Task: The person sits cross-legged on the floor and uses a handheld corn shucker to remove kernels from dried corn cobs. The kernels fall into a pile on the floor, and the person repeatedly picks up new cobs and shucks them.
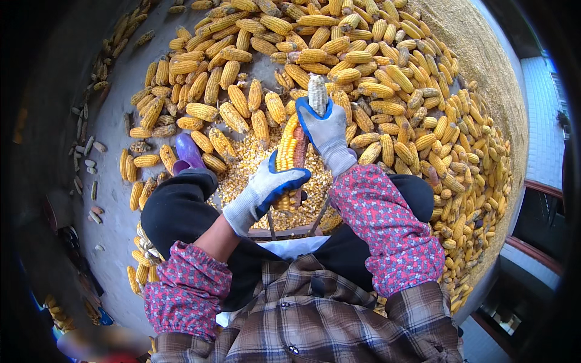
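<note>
My left hand [277, 186], in a grey and blue work glove, grips a partly shelled yellow ear of corn [287, 147]; bare reddish cob shows along its right side. Above and to the right, my right hand [323, 125], gloved alike, is closed around a whitish bare corn cob [317, 93] whose end sticks up out of the fist. The lower part of that cob is hidden by the glove. Loose corn kernels [245, 163] lie beneath both hands, between my legs. Part of a wooden and metal frame [290, 232] shows just below them.
Whole ears of corn [386, 86] cover the ground ahead and to the right. Beyond them spreads a bed of loose grain [494, 59]. Shelled cobs [91, 163] lie scattered on the concrete floor [113, 190] at left. A purple shoe [188, 152] stands by the kernels.
</note>
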The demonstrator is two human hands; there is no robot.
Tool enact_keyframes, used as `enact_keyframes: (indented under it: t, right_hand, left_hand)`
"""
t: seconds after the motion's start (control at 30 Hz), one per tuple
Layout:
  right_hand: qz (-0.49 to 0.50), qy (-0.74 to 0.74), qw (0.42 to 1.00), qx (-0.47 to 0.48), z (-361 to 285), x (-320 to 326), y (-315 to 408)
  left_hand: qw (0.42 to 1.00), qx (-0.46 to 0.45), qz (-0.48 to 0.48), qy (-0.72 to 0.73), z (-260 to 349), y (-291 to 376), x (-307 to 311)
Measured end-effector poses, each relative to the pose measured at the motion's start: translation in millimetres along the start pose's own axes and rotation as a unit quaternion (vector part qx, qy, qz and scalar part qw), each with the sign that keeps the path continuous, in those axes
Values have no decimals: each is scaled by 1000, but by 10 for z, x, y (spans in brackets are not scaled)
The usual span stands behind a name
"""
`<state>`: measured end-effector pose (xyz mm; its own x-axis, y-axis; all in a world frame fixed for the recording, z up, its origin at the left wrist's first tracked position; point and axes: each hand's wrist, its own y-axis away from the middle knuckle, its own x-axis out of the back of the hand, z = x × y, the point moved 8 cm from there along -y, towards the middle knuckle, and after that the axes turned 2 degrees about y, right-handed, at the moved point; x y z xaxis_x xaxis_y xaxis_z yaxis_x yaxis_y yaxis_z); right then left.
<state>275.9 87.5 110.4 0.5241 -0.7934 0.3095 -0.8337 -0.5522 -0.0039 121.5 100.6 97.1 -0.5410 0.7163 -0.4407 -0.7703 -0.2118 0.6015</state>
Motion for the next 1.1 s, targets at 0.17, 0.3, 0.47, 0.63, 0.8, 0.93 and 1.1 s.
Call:
enact_keyframes:
  t: [0.17, 0.3, 0.47, 0.63, 0.8, 0.93, 1.1]
  right_hand:
    - [-55, -55, 989, -127, -51, -1, -48]
    - [-103, -183, 966, -150, 134, -82, -42]
    - [-255, -328, 878, -237, -284, -181, 172]
    - [-175, -291, 920, -194, -150, -233, 184]
    - [-35, -173, 978, -107, 123, -109, 50]
    - [-123, -307, 920, -209, 41, -221, 64]
    - [-126, -90, 986, -62, -53, -215, 86]
  left_hand:
    - [998, -6, -12, 67, 45, -3, -57]
    - [989, -17, -43, 142, 50, 58, -70]
    - [961, -175, 84, -198, 247, -10, 131]
    - [935, -190, 86, -288, 266, 33, -1]
    - [985, 15, -83, 150, -83, 71, -134]
    - [992, -71, 27, -99, 172, -47, 26]
    - [925, -161, 162, -302, 177, -80, 149]
